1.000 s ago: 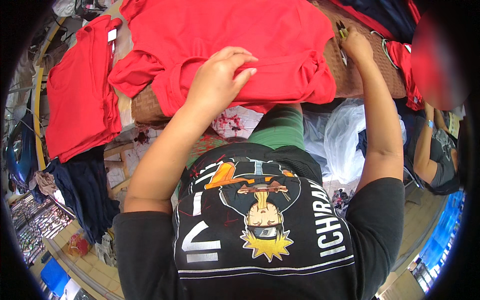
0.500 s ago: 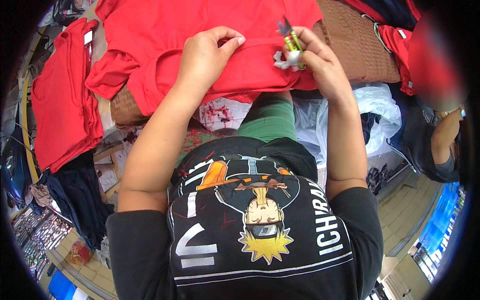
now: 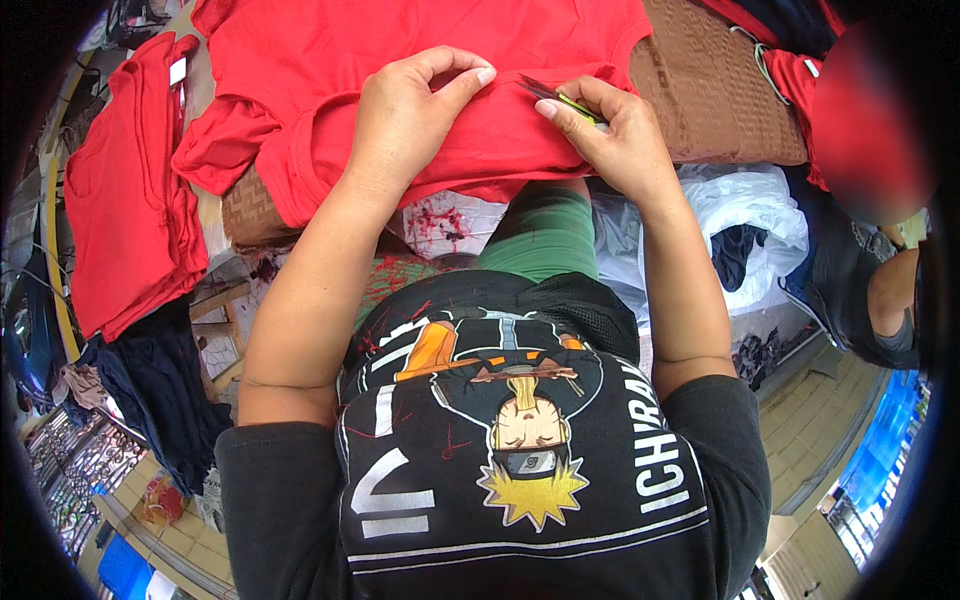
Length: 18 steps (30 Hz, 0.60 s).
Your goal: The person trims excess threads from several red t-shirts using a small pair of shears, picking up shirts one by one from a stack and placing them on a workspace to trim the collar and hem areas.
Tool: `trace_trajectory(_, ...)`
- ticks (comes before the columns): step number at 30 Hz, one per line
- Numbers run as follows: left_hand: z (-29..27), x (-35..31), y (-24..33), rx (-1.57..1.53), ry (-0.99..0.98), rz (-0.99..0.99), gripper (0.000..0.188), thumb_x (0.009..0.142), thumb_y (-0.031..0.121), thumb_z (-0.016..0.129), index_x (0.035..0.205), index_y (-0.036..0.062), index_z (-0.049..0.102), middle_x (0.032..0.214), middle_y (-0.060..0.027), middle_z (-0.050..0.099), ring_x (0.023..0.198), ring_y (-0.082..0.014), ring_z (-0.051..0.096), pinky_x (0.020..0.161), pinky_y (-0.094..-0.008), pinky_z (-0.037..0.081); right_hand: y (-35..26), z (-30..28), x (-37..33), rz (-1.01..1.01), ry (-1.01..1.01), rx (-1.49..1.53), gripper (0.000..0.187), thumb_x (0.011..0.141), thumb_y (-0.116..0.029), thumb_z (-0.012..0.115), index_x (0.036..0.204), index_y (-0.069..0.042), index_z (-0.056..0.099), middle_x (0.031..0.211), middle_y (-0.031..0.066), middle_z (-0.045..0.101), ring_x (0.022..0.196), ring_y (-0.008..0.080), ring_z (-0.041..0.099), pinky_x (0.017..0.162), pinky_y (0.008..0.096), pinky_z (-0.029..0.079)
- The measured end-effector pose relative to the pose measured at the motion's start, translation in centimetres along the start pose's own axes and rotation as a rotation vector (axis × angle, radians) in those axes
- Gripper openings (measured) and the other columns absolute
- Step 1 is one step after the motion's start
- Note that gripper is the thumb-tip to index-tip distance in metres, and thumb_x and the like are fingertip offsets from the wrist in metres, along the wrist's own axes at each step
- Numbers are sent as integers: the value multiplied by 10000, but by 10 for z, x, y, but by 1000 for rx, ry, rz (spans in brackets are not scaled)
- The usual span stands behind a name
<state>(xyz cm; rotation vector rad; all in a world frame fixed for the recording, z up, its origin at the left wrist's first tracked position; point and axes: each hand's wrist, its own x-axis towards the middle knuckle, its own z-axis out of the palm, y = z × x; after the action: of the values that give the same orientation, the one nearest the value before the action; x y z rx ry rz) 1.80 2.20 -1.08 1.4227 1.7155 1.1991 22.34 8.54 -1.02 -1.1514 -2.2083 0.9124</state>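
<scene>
A red garment [image 3: 430,30] is spread over the brown padded surface in front of me. My left hand [image 3: 415,105] is closed, with thumb and forefinger pinching the edge of the red cloth. Just right of that pinch, my right hand [image 3: 625,140] grips small thread snips [image 3: 570,100] with yellow-green handles. Their dark blades lie low over the cloth and point left toward my left fingertips. Most of the handles are hidden inside my right fingers.
Folded red garments [image 3: 135,190] are stacked at the left, with dark cloth [image 3: 160,390] hanging below. Brown patterned fabric [image 3: 720,100] covers the surface at right. A clear plastic bag [image 3: 770,220] lies below it. Another person [image 3: 890,290] sits at the far right.
My right hand has turned and moved down-left, bringing the snips from upright to lying near the cloth. The white scrap by that hand is out of sight. My left hand stays nearly in place.
</scene>
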Motion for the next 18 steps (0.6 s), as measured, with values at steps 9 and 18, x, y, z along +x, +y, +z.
trace_trajectory(9,-8,-4,4,14,24,93,223,858,174,693,996,-1,697,917,-46,703,874,-76,623,811,-226,484,-2,3,1,21,59,-84,406,815,-429,682,903,-33,689,772,188,666,731,342,657,663,394,507)
trace_trajectory(18,-25,-1,2,-361,93,-11,198,875,158,674,965,-18,683,864,-65,697,791,-100,642,756,-230,514,-33,8,3,-103,93,-50,331,807,-382,702,821,-53,667,644,156,622,607,331,628,554,402,482)
